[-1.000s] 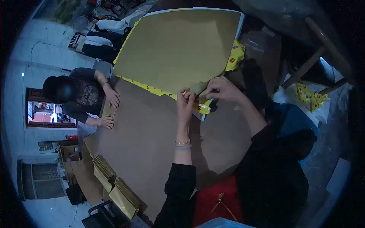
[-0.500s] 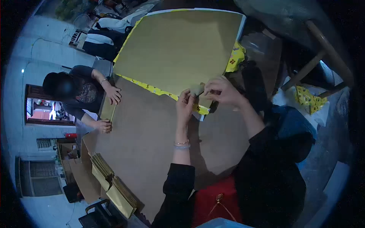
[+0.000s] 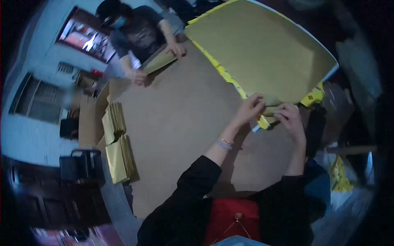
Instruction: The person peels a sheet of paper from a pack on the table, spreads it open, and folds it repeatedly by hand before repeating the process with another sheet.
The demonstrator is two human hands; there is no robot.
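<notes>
A stack of large brown paper sheets [image 3: 262,49] lies on the table, its edges bordered by torn yellow printed wrapping [image 3: 223,74]. At its near corner, my left hand [image 3: 251,108] is closed with thumb and fingers pinching the paper. My right hand [image 3: 290,119] is closed just to the right, its fingertips on the same corner. Between both hands the paper edge bulges up slightly. A yellow wrapping flap [image 3: 263,121] hangs just below them. How many sheets are pinched cannot be made out.
Across the brown tabletop [image 3: 180,119], a co-worker [image 3: 141,30] holds a folded brown paper strip [image 3: 160,63] at the edge. Bundles of folded brown paper [image 3: 119,158] stand at the left beside a cardboard box [image 3: 92,119]. A black chair [image 3: 82,166] is beyond.
My view has turned, so the scene sits tilted and farther right. My right hand has come down onto the paper corner beside my left. The co-worker's paper strip now stands raised.
</notes>
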